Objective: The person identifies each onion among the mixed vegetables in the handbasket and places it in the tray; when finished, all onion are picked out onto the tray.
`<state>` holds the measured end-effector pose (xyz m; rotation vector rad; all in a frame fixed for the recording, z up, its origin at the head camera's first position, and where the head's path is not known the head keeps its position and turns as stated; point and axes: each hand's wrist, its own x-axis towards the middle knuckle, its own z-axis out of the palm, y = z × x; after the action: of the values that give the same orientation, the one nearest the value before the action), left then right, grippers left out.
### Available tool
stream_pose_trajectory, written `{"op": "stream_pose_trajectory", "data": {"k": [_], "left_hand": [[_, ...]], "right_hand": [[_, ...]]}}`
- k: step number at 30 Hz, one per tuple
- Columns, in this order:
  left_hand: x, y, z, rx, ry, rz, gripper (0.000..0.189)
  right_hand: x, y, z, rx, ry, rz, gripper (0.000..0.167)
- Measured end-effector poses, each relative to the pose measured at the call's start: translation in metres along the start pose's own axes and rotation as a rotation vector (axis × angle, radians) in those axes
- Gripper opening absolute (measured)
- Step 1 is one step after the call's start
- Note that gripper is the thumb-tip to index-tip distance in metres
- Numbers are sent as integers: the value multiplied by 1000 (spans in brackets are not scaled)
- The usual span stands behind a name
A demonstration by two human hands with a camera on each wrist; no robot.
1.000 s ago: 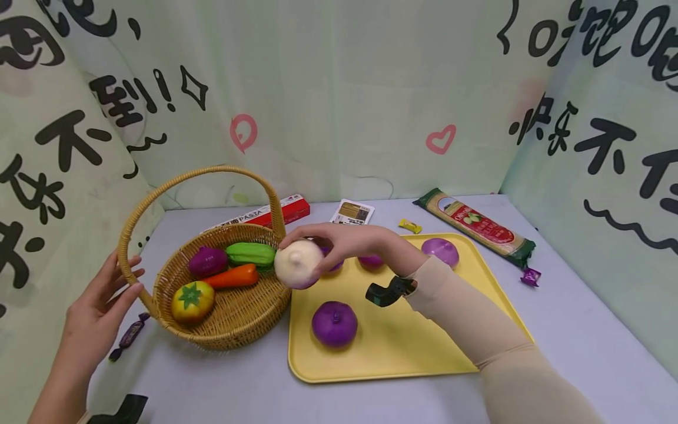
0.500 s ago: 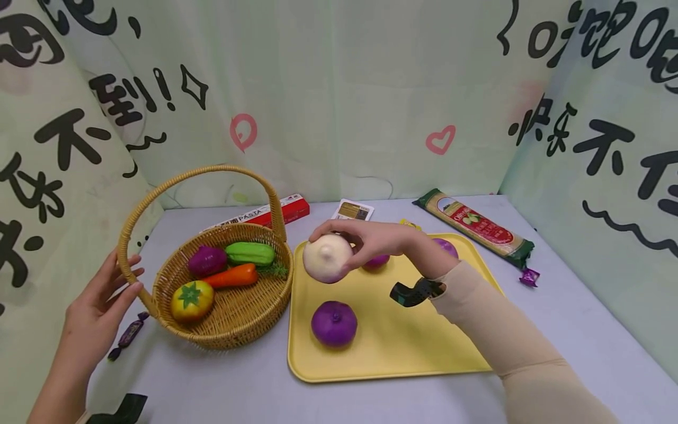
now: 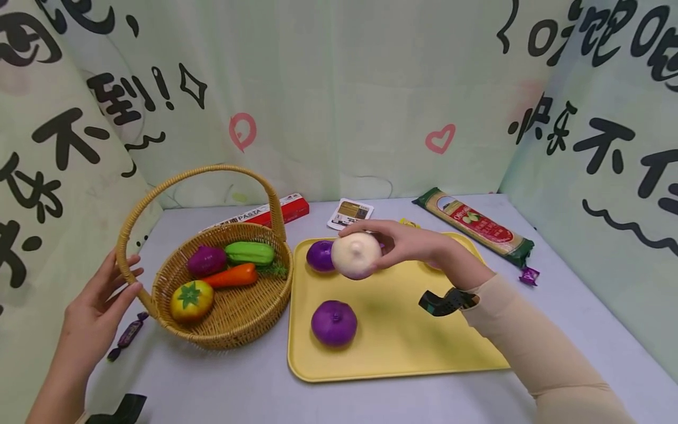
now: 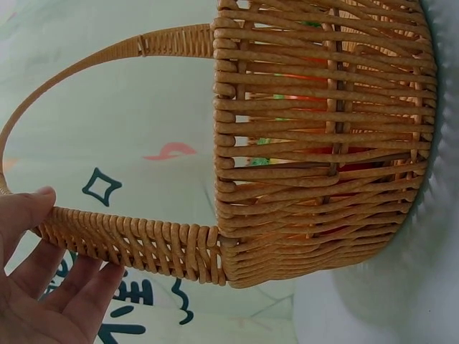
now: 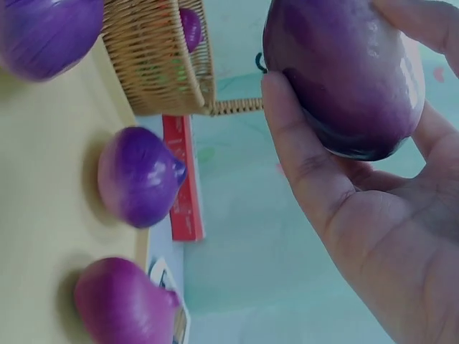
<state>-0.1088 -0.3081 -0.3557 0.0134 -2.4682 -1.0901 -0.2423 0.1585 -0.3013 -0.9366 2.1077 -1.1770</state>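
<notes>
My right hand [image 3: 410, 244] holds a round turnip [image 3: 356, 256], white on top and purple below, above the back of the yellow tray [image 3: 413, 335]. In the right wrist view, thumb and fingers surround the turnip's glossy purple side [image 5: 344, 79]. Purple onions [image 3: 334, 323] sit on the tray, one partly behind the turnip. My left hand [image 3: 92, 318] pinches the handle [image 4: 129, 240] of a wicker basket [image 3: 233, 338], thumb on one side and fingers on the other. The basket contains a carrot [image 3: 233, 275], a green squash [image 3: 250, 252], a purple vegetable [image 3: 206, 261] and a yellow-red tomato [image 3: 192, 301].
Behind the basket lies a red pasta box [image 3: 293, 207], with a white card-like pack [image 3: 349, 213] beside it. A green-and-red pasta bag [image 3: 477, 227] rests at the back right. Wrapped candies lie near the bag [image 3: 529, 276] and left of the basket [image 3: 128, 336]. Printed curtains enclose the table.
My right hand has carried the turnip rightward, from the basket's right rim to over the tray, uncovering a purple onion behind it. My left hand stays on the handle.
</notes>
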Motion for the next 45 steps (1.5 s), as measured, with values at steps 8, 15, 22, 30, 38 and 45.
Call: {"op": "stream_pose_trajectory", "data": {"k": [8, 15, 22, 30, 38, 45], "left_hand": [[-1, 2, -2, -19, -3, 26, 65], [-1, 5, -3, -25, -4, 20, 65], [0, 4, -2, -26, -5, 15, 65], [0, 3, -2, -24, -1, 23, 66], [0, 4, -1, -28, -2, 17, 66], [0, 1, -1, -28, -10, 11, 65]], "right_hand": [[-14, 10, -4, 53, 16, -32, 62], [-23, 19, -4, 45, -11, -62, 62], [-30, 37, 3, 53, -16, -71, 60], [-41, 64, 15, 53, -25, 40, 60], [-45, 88, 26, 75, -87, 113, 60], [-48, 99, 32, 38, -128, 120, 61]]}}
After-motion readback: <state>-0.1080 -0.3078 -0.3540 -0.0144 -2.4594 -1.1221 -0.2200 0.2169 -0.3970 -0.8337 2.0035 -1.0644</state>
